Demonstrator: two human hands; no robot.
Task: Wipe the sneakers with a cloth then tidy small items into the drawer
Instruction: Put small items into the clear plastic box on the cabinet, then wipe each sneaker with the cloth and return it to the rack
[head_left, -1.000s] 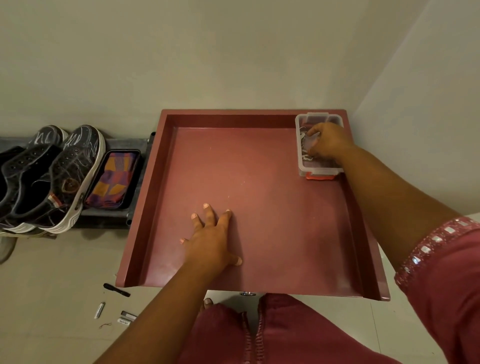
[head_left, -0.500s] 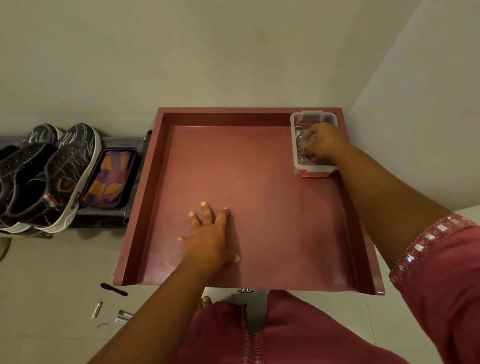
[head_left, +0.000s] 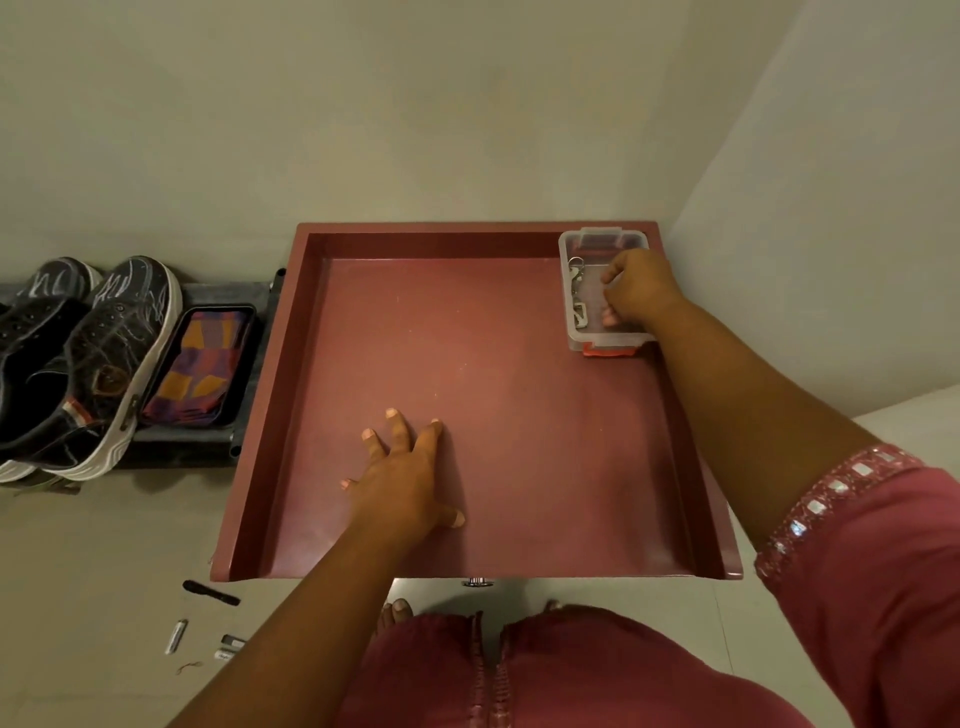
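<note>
The dark red drawer (head_left: 519, 415) stood pulled wide open in front of me, shallow and flat. A clear plastic box (head_left: 582, 332) with red clips sat in its far right corner, metal bits inside. My black sneakers (head_left: 93, 358) lay side by side on the low shelf to the left, and small items (head_left: 208, 623) were scattered on the floor.

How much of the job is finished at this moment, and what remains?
Apparently done: the sneakers sit on the rack, the folded cloth beside them. In hand: the drawer is open; the left hand rests flat on its floor, while the right hand reaches into the clear box at its far right corner. Left: several small items on the floor.
</note>
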